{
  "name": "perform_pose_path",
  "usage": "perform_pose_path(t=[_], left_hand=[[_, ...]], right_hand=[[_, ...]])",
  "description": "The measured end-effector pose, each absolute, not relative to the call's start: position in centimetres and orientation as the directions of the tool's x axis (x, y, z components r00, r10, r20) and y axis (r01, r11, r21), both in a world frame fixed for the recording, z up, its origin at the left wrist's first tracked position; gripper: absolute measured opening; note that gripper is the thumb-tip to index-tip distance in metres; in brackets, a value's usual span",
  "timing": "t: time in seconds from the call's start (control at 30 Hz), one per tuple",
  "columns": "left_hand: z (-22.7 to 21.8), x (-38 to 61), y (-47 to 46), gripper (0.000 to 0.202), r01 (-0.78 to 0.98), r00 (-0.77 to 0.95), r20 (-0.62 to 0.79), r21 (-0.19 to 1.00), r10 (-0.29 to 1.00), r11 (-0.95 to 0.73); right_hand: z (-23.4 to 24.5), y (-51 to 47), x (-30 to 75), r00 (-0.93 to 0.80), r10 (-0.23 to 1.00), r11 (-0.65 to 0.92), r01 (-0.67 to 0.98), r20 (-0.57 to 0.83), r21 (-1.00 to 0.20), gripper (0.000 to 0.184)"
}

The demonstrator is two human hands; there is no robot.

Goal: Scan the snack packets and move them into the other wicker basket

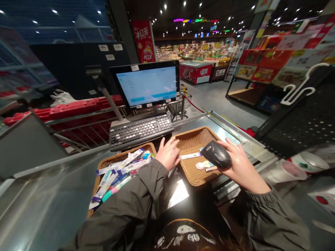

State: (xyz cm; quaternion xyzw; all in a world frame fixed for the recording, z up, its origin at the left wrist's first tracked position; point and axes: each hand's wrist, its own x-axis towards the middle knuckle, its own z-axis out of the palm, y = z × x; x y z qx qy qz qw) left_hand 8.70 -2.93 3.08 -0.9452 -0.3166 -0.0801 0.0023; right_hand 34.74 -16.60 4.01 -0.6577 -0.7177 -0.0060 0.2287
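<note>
The person's left grip (pixel 169 153) is open and empty, its fingers loosely spread and curving downward, and it hangs between two shallow woven tan wicker baskets. The right grip (pixel 239 164) is partly closed, holding a matte black handheld barcode scanner (pixel 216 154), whose nose points away from the grip toward the left grip. Directly below and ahead of the scanner lies the right-hand wicker basket (pixel 195 137), which holds a slim white-and-blue packet (pixel 191 156) and a small crumpled pale packet (pixel 202 165). Left of the left grip, the left-hand wicker basket (pixel 128 155) is heaped with slim, brightly printed cartons (pixel 120 170), lying jumbled at different angles.

Both baskets sit on a brushed steel checkout bench (pixel 44 195). Ahead of the two grips, a black computer keyboard (pixel 140 130) lies just beyond the baskets, and a pole-mounted monitor (pixel 146 83) stands behind it, its screen lit pale blue. Right of the right grip, a black perforated panel (pixel 295 122) carries a white plastic hook (pixel 298 83), and a translucent plastic cup (pixel 284 172) lies on its side beneath the panel.
</note>
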Motion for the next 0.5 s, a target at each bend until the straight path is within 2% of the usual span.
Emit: perform_pose_path(t=[0.1,0.3,0.5], left_hand=[[1.9,13.2,-1.8,0.024,0.556,0.829,0.049,0.045,0.558,-0.830],[-0.9,19.9,0.3,0.037,0.538,0.830,-0.170,-0.006,0.531,-0.843],[-4.8,24.4,1.7,0.047,0.527,0.809,-0.317,0.014,0.495,-0.850]], right_hand=[[3.6,-17.8,36.7,0.029,0.948,0.076,0.947,0.317,-0.314,0.041],[3.2,-19.1,39.7,0.098,0.957,0.003,0.937,0.272,-0.350,0.051],[2.1,-19.5,43.0,0.143,0.957,-0.042,0.929,0.253,-0.366,0.047]])
